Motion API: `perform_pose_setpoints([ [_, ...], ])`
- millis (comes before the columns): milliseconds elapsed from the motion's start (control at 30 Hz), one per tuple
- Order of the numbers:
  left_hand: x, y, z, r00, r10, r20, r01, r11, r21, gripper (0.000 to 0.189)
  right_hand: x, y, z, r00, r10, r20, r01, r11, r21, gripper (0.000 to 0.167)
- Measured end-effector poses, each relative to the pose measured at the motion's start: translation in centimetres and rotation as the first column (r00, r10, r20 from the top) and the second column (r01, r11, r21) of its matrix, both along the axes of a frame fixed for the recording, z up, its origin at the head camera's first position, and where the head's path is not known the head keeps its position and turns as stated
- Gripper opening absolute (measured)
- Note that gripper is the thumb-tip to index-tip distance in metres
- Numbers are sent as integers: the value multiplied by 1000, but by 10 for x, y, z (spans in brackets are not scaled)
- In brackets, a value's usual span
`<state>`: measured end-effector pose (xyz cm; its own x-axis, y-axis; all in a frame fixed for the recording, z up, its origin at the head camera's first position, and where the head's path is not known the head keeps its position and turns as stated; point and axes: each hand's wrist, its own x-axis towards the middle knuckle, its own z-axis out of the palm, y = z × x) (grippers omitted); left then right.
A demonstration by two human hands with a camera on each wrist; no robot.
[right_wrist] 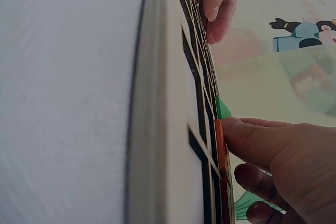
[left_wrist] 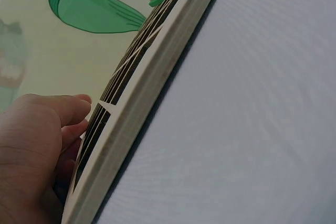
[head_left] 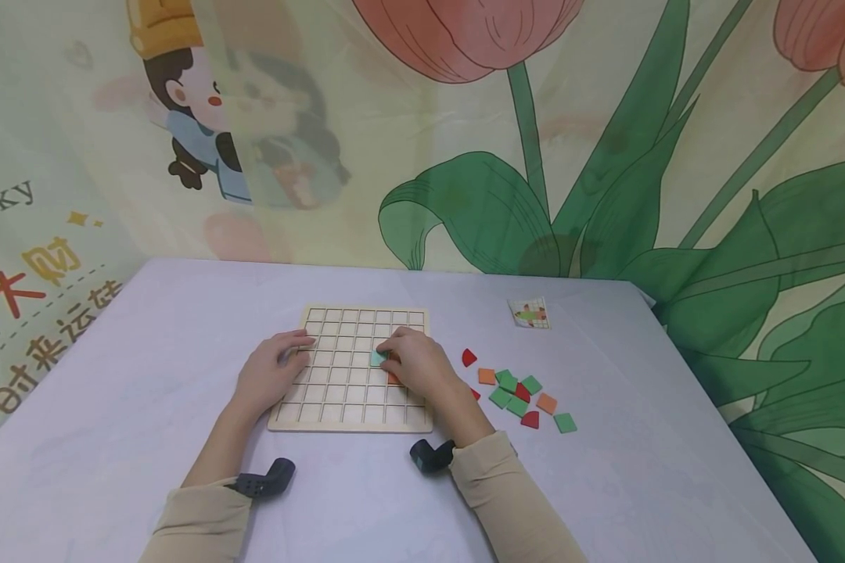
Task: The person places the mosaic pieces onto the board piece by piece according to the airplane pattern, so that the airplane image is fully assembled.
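A pale wooden grid board lies on the table. My left hand rests at its left edge, thumb and index finger apart; in the left wrist view that hand is beside the rim. Over the board's right half, my right hand pinches a green square tile, which looks teal from above. The green tile stands tilted under the thumb in the right wrist view. Close by on the grid sit an orange tile and a red tile. From above, the right hand partly covers the orange tile.
Right of the board lie loose tiles: several green squares, orange squares and red rounded pieces. A small picture card is farther back. The white-covered table meets a printed backdrop.
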<state>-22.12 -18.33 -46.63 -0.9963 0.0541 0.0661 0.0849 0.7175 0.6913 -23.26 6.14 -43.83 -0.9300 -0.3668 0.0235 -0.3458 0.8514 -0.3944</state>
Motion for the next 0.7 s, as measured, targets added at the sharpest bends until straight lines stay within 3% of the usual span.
perform_pose_setpoints([
  [400, -1, -1, -1, 1000, -5, -7, 5, 1000, 5, 34, -1, 1, -1, 999, 12, -39, -12, 1000, 15, 30],
  [700, 0, -1, 1, 1000, -5, 6, 5, 1000, 10, 35, -2, 1, -2, 1000, 3, -20, -2, 1000, 15, 31],
])
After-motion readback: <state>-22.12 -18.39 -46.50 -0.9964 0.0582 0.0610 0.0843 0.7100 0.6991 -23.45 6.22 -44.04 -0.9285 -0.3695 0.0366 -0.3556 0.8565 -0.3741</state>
